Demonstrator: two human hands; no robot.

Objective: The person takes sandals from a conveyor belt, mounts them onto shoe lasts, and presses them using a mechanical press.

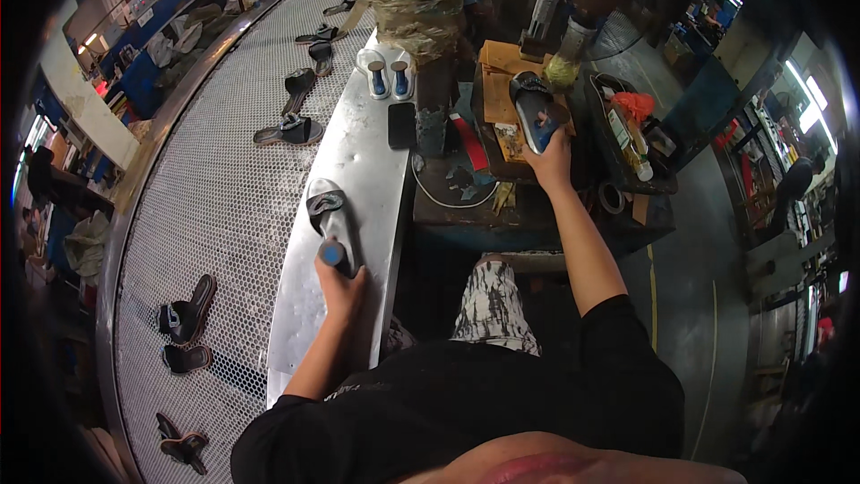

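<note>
Over the metal shelf, my left hand is closed around the heel end of a sandal with a shiny silver footbed and a dark strap. A round grey piece with a blue centre shows at that end; whether it is part of the sandal, I cannot tell. My right arm reaches forward, and my right hand grips the heel end of another sandal with a black strap. It is held over brown cardboard on the machine's table. Something dark blue shows beside those fingers, partly hidden.
Black sandals lie scattered along the perforated conveyor at left. On the metal shelf are two blue-stemmed pieces on white bases and a black phone-like slab. A machine column, red strip and bottle stand nearby.
</note>
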